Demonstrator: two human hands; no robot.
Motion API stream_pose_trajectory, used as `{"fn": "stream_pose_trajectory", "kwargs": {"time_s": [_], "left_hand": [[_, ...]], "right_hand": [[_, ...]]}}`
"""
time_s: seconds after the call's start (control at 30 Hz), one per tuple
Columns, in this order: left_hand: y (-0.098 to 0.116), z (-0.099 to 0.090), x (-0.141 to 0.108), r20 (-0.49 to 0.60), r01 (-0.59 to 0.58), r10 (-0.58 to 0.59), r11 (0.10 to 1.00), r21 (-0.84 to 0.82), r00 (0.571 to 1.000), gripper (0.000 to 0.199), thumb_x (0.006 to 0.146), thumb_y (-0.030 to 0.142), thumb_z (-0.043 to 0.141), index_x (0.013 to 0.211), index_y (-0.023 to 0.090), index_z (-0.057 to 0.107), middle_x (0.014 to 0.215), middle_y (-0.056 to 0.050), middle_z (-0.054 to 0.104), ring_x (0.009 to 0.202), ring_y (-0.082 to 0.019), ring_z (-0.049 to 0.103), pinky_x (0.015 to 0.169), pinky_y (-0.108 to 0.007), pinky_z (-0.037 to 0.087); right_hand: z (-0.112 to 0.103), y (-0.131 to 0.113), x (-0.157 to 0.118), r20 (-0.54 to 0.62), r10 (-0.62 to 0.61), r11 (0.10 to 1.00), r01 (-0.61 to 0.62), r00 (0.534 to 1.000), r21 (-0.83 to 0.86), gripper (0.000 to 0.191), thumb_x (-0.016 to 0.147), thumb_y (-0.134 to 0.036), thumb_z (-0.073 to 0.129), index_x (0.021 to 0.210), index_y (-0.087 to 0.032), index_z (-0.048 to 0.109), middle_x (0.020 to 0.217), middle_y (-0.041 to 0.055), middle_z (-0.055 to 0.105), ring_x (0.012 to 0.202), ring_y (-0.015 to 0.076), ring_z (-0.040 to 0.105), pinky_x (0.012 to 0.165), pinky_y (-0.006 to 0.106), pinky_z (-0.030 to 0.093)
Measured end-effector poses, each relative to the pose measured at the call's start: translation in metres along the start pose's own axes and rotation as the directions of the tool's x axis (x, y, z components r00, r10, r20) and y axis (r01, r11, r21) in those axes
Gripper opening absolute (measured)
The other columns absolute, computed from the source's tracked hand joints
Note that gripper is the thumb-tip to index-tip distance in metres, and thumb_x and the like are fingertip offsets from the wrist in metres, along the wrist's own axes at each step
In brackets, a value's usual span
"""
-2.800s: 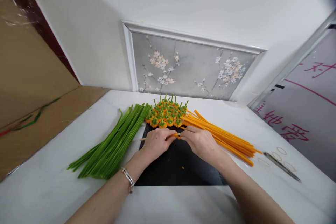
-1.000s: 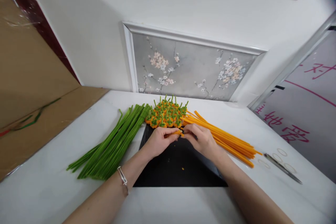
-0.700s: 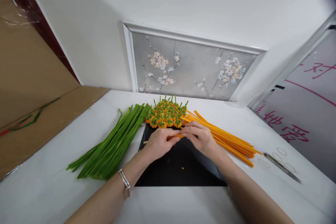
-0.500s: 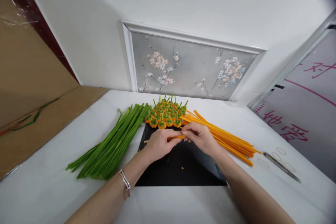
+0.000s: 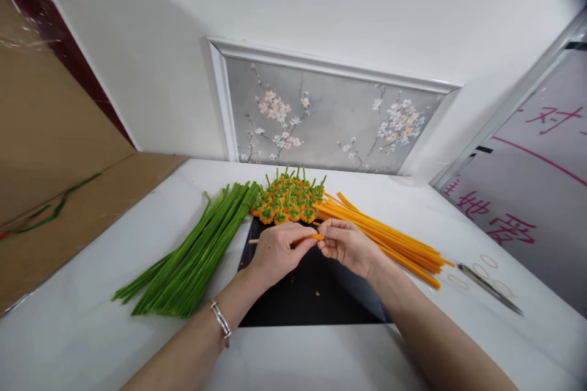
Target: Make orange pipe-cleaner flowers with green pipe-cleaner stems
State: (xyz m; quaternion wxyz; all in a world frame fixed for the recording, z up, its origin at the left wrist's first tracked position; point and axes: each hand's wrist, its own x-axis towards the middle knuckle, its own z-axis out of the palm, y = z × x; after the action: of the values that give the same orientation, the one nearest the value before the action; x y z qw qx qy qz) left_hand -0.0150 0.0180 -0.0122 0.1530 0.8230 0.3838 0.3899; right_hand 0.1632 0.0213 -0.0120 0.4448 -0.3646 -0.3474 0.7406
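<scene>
My left hand [image 5: 280, 252] is closed over a thin light wooden stick [image 5: 254, 241], whose end pokes out on its left side. An orange pipe cleaner [image 5: 318, 236] shows at the tips of its thumb and forefinger; most of it is hidden in the grip. Right beside it, my right hand [image 5: 349, 247] pinches at the end of this orange pipe cleaner with curled fingers. Both hands hover over a black mat [image 5: 316, 311]. Just beyond them stands a cluster of orange pipe-cleaner pieces with green tops and stems [image 5: 288, 198].
Green pipe cleaners [image 5: 197, 256] lie in a bundle at left, orange pipe cleaners [image 5: 394, 244] at right. Tweezers [image 5: 490, 289] and several thin pale rings [image 5: 480, 270] rest farther right on the white table [image 5: 321, 360]. Cardboard [image 5: 82, 201] borders the left; a wall panel [image 5: 334, 116] stands behind.
My right fingers have curled in more around the orange tip, and less of the orange pipe cleaner shows between the hands. The view has shifted slightly.
</scene>
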Motion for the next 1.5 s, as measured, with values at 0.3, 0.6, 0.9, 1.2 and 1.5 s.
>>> {"fn": "stream_pose_trajectory", "kwargs": {"time_s": [0.3, 0.6, 0.9, 1.2, 1.5], "left_hand": [[0.000, 0.007, -0.007, -0.015, -0.169, 0.173, 0.973, 0.155, 0.985, 0.025, 0.091, 0.023, 0.052, 0.107, 0.027, 0.071, 0.095, -0.004, 0.074, 0.082, -0.018, 0.063, 0.077, -0.031, 0.046], [0.006, -0.005, 0.007, 0.078, 0.322, -0.344, 0.743, -0.586, 0.936, 0.020, 0.082, 0.032, 0.063, 0.090, 0.018, 0.074, 0.076, -0.002, 0.068, 0.063, -0.012, 0.057, 0.059, -0.023, 0.045], [0.007, -0.013, 0.006, 0.498, 0.585, -0.317, 0.321, -0.745, 0.807, 0.027, 0.078, 0.040, 0.068, 0.078, 0.013, 0.068, 0.066, 0.000, 0.052, 0.050, -0.004, 0.034, 0.046, -0.021, 0.022], [0.009, -0.011, 0.005, 0.507, 0.585, -0.294, 0.371, -0.721, 0.810, 0.029, 0.079, 0.041, 0.067, 0.075, 0.012, 0.066, 0.068, 0.000, 0.054, 0.049, -0.004, 0.034, 0.046, -0.022, 0.020], [0.017, -0.004, 0.006, 0.426, 0.538, -0.342, 0.374, -0.756, 0.837, 0.027, 0.076, 0.040, 0.070, 0.081, 0.013, 0.066, 0.071, -0.001, 0.060, 0.048, -0.003, 0.036, 0.045, -0.020, 0.020]], "right_hand": [[0.002, 0.004, 0.001, 0.083, 0.242, 0.900, -0.255, 0.967, 0.353, 0.022, 0.065, -0.002, 0.055, 0.081, -0.018, 0.051, 0.056, -0.0076, 0.046, 0.040, 0.0024, 0.036, 0.037, 0.010, 0.034], [0.007, 0.000, -0.003, 0.060, -0.268, 0.958, 0.272, 0.962, -0.088, 0.020, 0.082, -0.035, 0.063, 0.093, -0.021, 0.056, 0.070, -0.0048, 0.049, 0.050, 0.0057, 0.042, 0.045, 0.017, 0.036], [-0.006, -0.007, 0.000, 0.323, -0.543, 0.567, 0.622, 0.775, -0.541, 0.021, 0.082, -0.038, 0.063, 0.096, -0.025, 0.072, 0.073, -0.0002, 0.060, 0.055, 0.0102, 0.052, 0.054, 0.027, 0.046], [-0.006, -0.003, -0.002, 0.364, -0.649, 0.386, 0.702, 0.668, -0.598, 0.012, 0.082, -0.033, 0.066, 0.085, -0.024, 0.072, 0.076, 0.0023, 0.066, 0.068, 0.0154, 0.059, 0.065, 0.031, 0.050], [0.000, 0.007, -0.003, 0.316, -0.777, 0.203, 0.692, 0.544, -0.693, 0.008, 0.086, -0.025, 0.060, 0.083, -0.023, 0.068, 0.080, 0.0026, 0.064, 0.075, 0.0170, 0.060, 0.070, 0.033, 0.051]]}}
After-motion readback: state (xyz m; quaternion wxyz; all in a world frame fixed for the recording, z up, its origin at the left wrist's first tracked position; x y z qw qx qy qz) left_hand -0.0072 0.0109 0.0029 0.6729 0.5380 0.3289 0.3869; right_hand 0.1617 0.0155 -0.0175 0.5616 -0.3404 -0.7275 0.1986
